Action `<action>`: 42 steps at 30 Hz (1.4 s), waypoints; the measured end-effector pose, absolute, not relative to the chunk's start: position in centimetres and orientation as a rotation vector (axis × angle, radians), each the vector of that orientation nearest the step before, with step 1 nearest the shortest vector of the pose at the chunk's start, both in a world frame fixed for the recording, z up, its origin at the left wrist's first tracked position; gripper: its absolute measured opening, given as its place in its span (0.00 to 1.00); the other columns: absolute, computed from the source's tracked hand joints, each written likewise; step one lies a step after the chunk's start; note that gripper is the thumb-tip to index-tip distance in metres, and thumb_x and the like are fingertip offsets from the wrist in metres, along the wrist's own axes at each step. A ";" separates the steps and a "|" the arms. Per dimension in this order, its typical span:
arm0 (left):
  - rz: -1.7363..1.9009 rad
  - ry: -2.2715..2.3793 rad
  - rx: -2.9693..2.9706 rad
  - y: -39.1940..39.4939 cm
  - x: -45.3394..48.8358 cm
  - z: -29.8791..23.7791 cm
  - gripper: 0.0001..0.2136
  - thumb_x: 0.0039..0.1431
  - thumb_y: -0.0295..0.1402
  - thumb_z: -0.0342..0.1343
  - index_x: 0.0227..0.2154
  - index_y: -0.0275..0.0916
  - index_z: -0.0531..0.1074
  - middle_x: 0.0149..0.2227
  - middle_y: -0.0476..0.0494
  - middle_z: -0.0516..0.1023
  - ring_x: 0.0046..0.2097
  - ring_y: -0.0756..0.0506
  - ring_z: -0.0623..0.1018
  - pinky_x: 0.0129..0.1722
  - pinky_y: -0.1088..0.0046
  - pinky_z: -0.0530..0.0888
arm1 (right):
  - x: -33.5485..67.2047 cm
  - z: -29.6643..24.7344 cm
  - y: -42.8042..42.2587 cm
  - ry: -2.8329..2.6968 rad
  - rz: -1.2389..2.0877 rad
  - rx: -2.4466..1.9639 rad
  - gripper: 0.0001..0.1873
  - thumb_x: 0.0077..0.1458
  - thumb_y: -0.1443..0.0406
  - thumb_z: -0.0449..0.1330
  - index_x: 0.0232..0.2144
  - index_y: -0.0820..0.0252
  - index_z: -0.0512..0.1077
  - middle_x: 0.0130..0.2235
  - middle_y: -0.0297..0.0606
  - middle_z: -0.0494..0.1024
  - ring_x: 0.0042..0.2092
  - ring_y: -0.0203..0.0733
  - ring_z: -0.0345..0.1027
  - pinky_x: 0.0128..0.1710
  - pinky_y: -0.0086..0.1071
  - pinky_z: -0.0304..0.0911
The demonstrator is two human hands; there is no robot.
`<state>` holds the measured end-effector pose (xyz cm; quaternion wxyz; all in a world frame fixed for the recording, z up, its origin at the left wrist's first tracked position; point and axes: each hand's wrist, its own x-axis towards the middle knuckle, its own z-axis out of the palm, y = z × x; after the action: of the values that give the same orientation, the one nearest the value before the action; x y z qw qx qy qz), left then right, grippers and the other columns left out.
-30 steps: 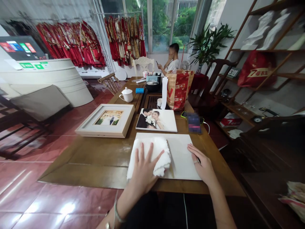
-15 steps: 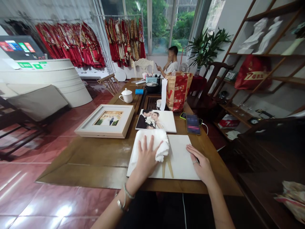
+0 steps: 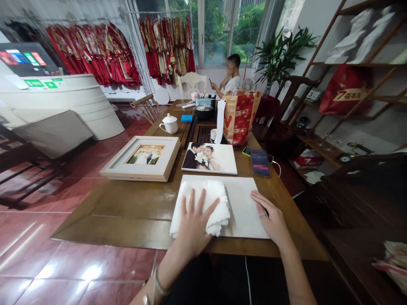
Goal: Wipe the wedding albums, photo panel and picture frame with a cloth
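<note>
the left hand [image 3: 193, 228] lies flat on a folded white cloth [image 3: 222, 216], its fingers spread and released. the cloth covers the left part of a white panel [image 3: 243, 203] near the front edge of the desk [image 3: 127, 228]. the right hand [image 3: 270, 218] rests on the panel's right edge, fingers straight; whether they grip it, i cannot tell. just beyond the panel lies a photo print [image 3: 224, 161] of 2 people, a framed picture [image 3: 146, 155] to its left and a phone [image 3: 260, 164] to its right. farther back stand a lidded cup [image 3: 171, 125] and a paper bag [image 3: 241, 120]; past them sits a person [image 3: 233, 82].
</note>
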<state>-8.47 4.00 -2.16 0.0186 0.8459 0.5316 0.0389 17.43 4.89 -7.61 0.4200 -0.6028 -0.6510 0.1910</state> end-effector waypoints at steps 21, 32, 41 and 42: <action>0.151 1.720 2.612 4.6 -8.6 -2.4 0.36 0.52 0.33 0.56 0.64 0.50 0.50 0.68 0.42 0.43 0.66 0.28 0.38 0.60 0.41 0.43 | 17.2 -7.5 4.8 -1.626 0.457 -1.481 0.19 0.60 0.65 0.49 0.49 0.56 0.73 0.56 0.41 0.72 0.59 0.47 0.62 0.60 0.48 0.57; 0.157 1.685 2.560 4.7 -8.9 -1.9 0.32 0.52 0.38 0.55 0.61 0.50 0.57 0.66 0.41 0.50 0.65 0.26 0.44 0.60 0.41 0.44 | 17.3 -7.6 4.8 -1.615 0.476 -1.489 0.18 0.60 0.64 0.49 0.50 0.54 0.73 0.56 0.40 0.72 0.60 0.47 0.62 0.60 0.48 0.57; 0.243 1.747 2.622 8.4 -8.2 -3.1 0.29 0.57 0.41 0.52 0.62 0.47 0.56 0.65 0.36 0.52 0.65 0.25 0.46 0.59 0.40 0.45 | 17.3 -7.7 4.9 -1.615 0.449 -1.472 0.18 0.60 0.65 0.50 0.49 0.55 0.73 0.55 0.40 0.73 0.59 0.47 0.63 0.60 0.48 0.58; 0.241 1.749 2.619 8.2 -8.2 -3.2 0.29 0.57 0.41 0.52 0.62 0.47 0.56 0.65 0.36 0.52 0.65 0.25 0.46 0.59 0.40 0.45 | 17.3 -7.7 4.9 -1.615 0.449 -1.472 0.19 0.60 0.65 0.50 0.49 0.55 0.73 0.55 0.41 0.73 0.59 0.48 0.63 0.60 0.48 0.58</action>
<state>-8.20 8.23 -3.16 -0.0084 0.8291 0.5538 0.0762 17.31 4.93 -7.68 0.4397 -0.5926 -0.6502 0.1808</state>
